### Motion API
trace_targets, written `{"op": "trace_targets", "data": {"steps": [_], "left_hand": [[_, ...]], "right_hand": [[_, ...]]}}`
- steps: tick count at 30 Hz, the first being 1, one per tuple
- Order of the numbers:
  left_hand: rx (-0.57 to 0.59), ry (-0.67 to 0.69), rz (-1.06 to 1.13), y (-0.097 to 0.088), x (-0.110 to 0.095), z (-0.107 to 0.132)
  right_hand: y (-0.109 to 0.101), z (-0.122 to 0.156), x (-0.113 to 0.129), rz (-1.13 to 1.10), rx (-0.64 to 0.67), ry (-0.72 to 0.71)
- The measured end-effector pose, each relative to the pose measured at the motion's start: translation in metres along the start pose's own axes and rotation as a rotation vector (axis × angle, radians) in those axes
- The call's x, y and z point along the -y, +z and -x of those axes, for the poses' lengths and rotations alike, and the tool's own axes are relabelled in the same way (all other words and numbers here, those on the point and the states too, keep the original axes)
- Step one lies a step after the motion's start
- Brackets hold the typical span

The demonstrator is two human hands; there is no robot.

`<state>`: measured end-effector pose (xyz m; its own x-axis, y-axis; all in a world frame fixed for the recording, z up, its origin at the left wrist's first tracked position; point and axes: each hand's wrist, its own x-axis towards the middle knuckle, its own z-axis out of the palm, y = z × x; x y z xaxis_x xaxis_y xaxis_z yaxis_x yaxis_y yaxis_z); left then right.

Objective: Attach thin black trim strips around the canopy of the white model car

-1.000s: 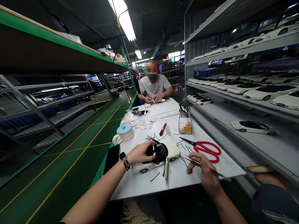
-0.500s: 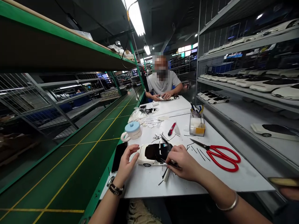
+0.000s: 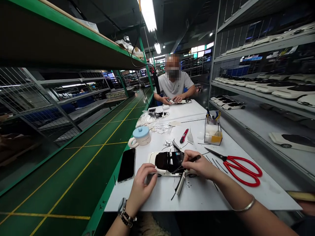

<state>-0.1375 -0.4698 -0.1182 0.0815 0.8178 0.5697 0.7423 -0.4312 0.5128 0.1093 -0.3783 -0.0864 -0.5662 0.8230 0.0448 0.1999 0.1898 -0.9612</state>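
A white model car (image 3: 161,171) with a black roof and dark windows lies on the white table in front of me. My left hand (image 3: 144,182) is at its left end, thumb and fingers apart, the fingertips touching the near side. Over the right part of the car, my right hand (image 3: 198,164) pinches slim black tweezers (image 3: 195,159), their thin tip pointing down-left at the car's near side. A whitish roll-like piece (image 3: 181,184) with black strips lies against the car's near side.
Red-handled scissors (image 3: 242,168) lie at right, near thin black strips. A phone (image 3: 127,165) and a lidded mug (image 3: 140,136) stand left. Beyond are a red cutter (image 3: 184,135) and a tool box (image 3: 213,134). Another person (image 3: 173,85) sits opposite; racks of model cars (image 3: 280,87) line the right.
My right hand has lifted and turned, so the tweezers now point down-left. My left hand has come nearer, onto the car's near side. The car sits slightly further right in view.
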Motion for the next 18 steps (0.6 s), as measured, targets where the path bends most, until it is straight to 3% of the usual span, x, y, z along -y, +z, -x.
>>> {"op": "trace_targets", "data": {"steps": [7, 13, 15, 18], "left_hand": [[-0.022, 0.207, -0.235, 0.029, -0.015, -0.013], [-0.097, 0.282, -0.234, 0.04, -0.017, -0.014], [-0.111, 0.295, -0.199, 0.037, -0.017, -0.015], [-0.069, 0.345, -0.102, 0.029, -0.018, -0.02]], "right_hand": [[-0.001, 0.001, 0.005, -0.305, 0.018, 0.049], [-0.004, 0.006, 0.001, -0.425, 0.02, 0.059], [-0.012, 0.006, -0.001, -0.472, -0.085, -0.004], [-0.029, -0.001, -0.006, -0.463, -0.349, -0.093]]}}
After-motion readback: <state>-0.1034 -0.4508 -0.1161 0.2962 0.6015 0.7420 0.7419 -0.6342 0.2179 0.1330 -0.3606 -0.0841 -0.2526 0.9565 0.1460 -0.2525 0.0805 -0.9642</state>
